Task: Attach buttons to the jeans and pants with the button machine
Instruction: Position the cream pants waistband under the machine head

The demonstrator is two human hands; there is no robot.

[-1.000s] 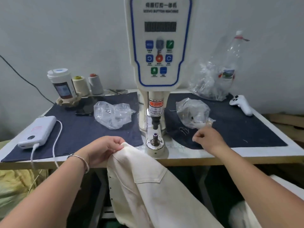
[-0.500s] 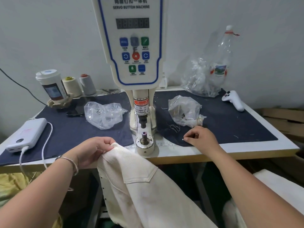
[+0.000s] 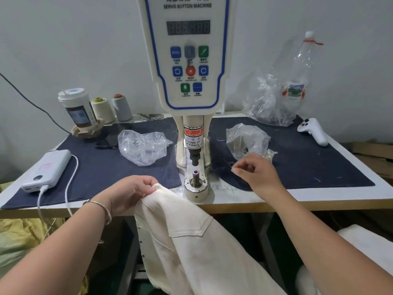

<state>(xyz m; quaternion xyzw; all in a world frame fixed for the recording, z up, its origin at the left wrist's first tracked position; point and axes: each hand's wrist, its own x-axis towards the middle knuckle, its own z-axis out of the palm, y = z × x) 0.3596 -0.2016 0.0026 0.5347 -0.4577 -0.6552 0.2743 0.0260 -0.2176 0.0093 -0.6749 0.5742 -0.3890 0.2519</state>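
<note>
A pair of cream pants [image 3: 191,248] hangs off the table's front edge, a pocket flap facing up. My left hand [image 3: 131,190] grips the pants' top edge just left of the button machine's [image 3: 189,60] round base. The lower die post [image 3: 195,174] stands bare under the punch. My right hand [image 3: 258,174] hovers over the dark cloth right of the machine, thumb and forefinger pinched on something tiny, likely a button part. Beside it lies a clear bag of small parts [image 3: 246,140].
Another clear bag [image 3: 144,145] lies left of the machine on the dark cloth [image 3: 95,162]. A power bank [image 3: 47,169] with its cable, a cup [image 3: 77,108], thread cones [image 3: 110,107], a plastic bottle [image 3: 297,81] and a white controller [image 3: 312,130] line the table's sides and back.
My right hand has lifted from the dark cloth with its fingertips pinched, drifting slightly toward the machine. The left hand keeps its grip on the pants. The camera has shifted.
</note>
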